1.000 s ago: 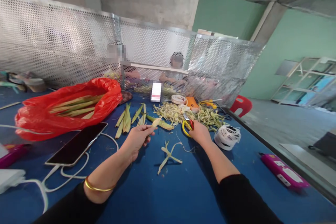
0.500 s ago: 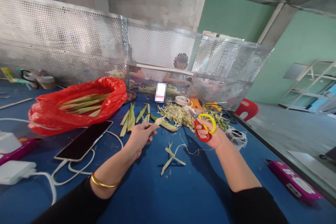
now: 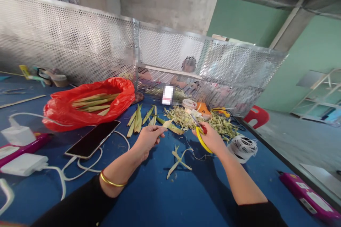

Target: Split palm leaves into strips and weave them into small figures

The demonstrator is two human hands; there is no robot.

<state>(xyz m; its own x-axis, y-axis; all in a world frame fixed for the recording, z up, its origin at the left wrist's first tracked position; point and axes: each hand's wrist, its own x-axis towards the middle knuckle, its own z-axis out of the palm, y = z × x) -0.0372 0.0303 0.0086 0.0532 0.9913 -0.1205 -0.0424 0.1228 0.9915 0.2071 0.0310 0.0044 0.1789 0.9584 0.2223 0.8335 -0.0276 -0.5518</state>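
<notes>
Between the thumb and fingers of my left hand (image 3: 149, 140) is pinched a small pale piece of husk (image 3: 167, 124). My right hand (image 3: 211, 137) grips scissors (image 3: 204, 142) with yellow and red handles, their blades pointing away toward the shredded husk (image 3: 179, 117). On the blue table below, between my hands, lies a star-shaped bundle of tied husk strips (image 3: 179, 161) with a thin thread trailing right. Just beyond my left hand are several green-yellow husk leaves (image 3: 137, 120).
A red plastic bag (image 3: 60, 113) of long husks stands at the left, near a phone (image 3: 93, 140) with white cables. White twine (image 3: 243, 148) and a purple power strip (image 3: 306, 193) lie right. Behind a perforated metal screen (image 3: 165, 42) sit people.
My right hand has turned the scissors, so the yellow handle now hangs lower toward me. My left hand keeps its pinch on the husk piece. The whole view has shifted slightly.
</notes>
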